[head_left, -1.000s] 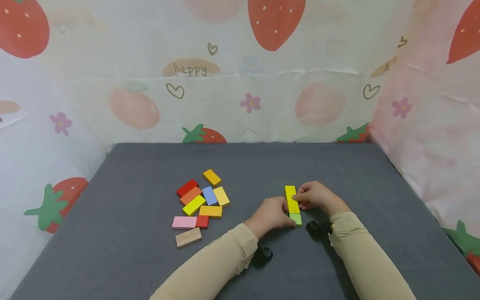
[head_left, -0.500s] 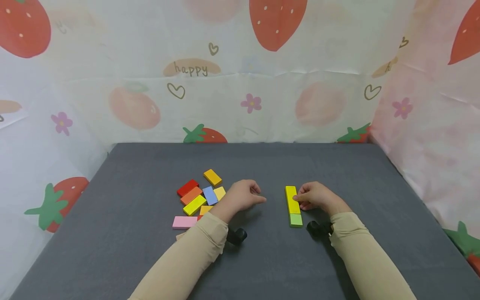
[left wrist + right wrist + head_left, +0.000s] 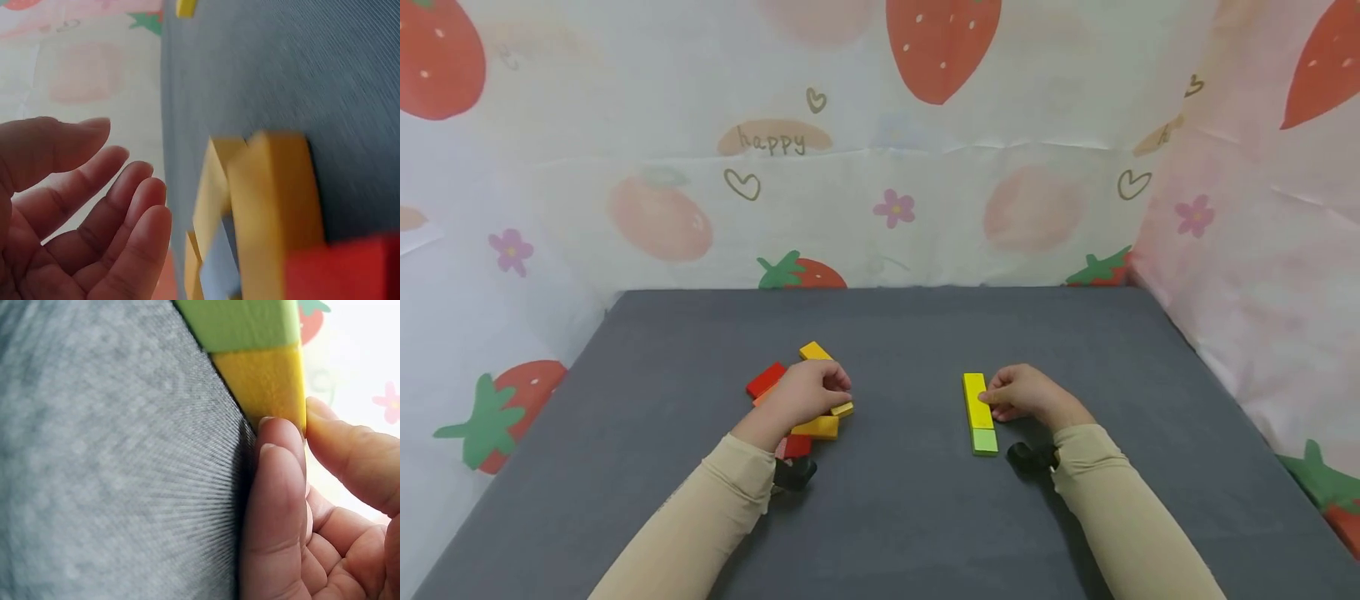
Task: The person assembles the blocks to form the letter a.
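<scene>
On the right of the head view, a yellow block (image 3: 974, 408) lies end to end with a light green block (image 3: 985, 442), the green one nearer the person. My right hand (image 3: 1033, 395) holds the yellow block, thumb on its top face and fingertips against its side, as the right wrist view shows at the yellow block's edge (image 3: 269, 387). My left hand (image 3: 805, 392) is over a group of coloured blocks, hiding several. In the left wrist view that hand (image 3: 94, 231) has loosely bent fingers, thumb apart, nothing between them, beside an orange-yellow block (image 3: 275, 200).
Around the left hand lie a red block (image 3: 765, 379), an orange-yellow block (image 3: 815, 351), another orange-yellow block (image 3: 817, 428) and a small red block (image 3: 797, 447). A dark grey cloth (image 3: 895, 517) covers the table. Printed curtains (image 3: 940, 183) stand behind and at both sides.
My left hand has left the green block and moved left across the table to the group of blocks. The right hand keeps its place at the yellow block.
</scene>
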`<action>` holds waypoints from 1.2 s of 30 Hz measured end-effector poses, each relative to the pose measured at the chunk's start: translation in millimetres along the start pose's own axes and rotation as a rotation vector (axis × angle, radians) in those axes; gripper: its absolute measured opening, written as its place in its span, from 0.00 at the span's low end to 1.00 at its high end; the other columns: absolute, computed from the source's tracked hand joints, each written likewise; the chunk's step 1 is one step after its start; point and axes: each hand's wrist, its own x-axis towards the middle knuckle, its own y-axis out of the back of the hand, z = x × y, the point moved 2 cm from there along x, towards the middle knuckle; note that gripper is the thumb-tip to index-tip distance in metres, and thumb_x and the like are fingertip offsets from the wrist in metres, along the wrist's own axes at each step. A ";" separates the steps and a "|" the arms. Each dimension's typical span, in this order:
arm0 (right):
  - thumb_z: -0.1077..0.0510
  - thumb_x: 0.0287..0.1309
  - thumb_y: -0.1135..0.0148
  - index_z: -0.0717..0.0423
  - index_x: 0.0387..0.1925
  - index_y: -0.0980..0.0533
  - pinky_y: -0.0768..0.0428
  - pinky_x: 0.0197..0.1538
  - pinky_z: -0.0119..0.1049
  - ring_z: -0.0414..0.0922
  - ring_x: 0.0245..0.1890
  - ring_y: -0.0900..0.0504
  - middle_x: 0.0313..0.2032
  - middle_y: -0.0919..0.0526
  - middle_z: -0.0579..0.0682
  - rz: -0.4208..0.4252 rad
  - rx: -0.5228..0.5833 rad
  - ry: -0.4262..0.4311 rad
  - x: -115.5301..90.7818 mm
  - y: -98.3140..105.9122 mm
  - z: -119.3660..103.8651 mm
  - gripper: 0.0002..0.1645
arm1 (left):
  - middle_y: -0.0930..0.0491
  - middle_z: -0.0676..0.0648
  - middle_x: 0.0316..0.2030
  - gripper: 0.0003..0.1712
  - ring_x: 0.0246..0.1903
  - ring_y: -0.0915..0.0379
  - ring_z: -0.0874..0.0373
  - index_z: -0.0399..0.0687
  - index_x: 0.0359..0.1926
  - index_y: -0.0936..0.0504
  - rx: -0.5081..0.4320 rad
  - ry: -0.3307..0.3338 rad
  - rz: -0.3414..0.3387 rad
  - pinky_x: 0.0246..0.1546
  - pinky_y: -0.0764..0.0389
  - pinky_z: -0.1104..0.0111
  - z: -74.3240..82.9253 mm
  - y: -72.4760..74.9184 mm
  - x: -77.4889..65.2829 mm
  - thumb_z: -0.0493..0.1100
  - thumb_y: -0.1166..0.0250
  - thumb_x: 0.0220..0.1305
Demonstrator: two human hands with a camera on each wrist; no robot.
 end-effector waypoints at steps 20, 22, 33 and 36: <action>0.55 0.53 0.36 0.61 0.31 0.27 0.22 0.31 0.34 0.44 0.23 0.24 0.26 0.24 0.52 0.010 -0.008 -0.025 5.3 -2.6 -1.5 0.12 | 0.22 0.54 0.29 0.05 0.32 0.28 0.60 0.50 0.33 0.19 0.082 0.002 -0.019 0.37 0.24 0.67 -34.9 8.9 -19.2 0.40 0.33 0.53; 0.56 0.54 0.36 0.61 0.30 0.27 0.22 0.32 0.35 0.44 0.23 0.24 0.26 0.24 0.52 0.011 -0.012 -0.029 4.9 -1.8 -1.3 0.12 | 0.22 0.54 0.29 0.06 0.32 0.28 0.60 0.49 0.34 0.19 0.095 -0.005 -0.024 0.38 0.24 0.67 -34.1 9.1 -20.0 0.40 0.33 0.53; 0.56 0.55 0.38 0.61 0.30 0.27 0.22 0.30 0.34 0.44 0.22 0.23 0.25 0.23 0.52 0.001 -0.034 -0.048 3.8 0.6 0.1 0.11 | 0.22 0.54 0.29 0.06 0.33 0.28 0.60 0.49 0.34 0.19 0.104 -0.022 -0.036 0.38 0.24 0.66 -36.2 9.0 -18.1 0.40 0.33 0.53; 0.56 0.55 0.38 0.61 0.30 0.27 0.22 0.30 0.34 0.44 0.22 0.23 0.25 0.23 0.52 -0.007 -0.028 -0.053 3.5 0.5 -0.2 0.11 | 0.22 0.54 0.29 0.05 0.32 0.28 0.60 0.50 0.33 0.19 0.123 -0.015 -0.034 0.37 0.25 0.66 -37.8 9.7 -17.6 0.40 0.32 0.52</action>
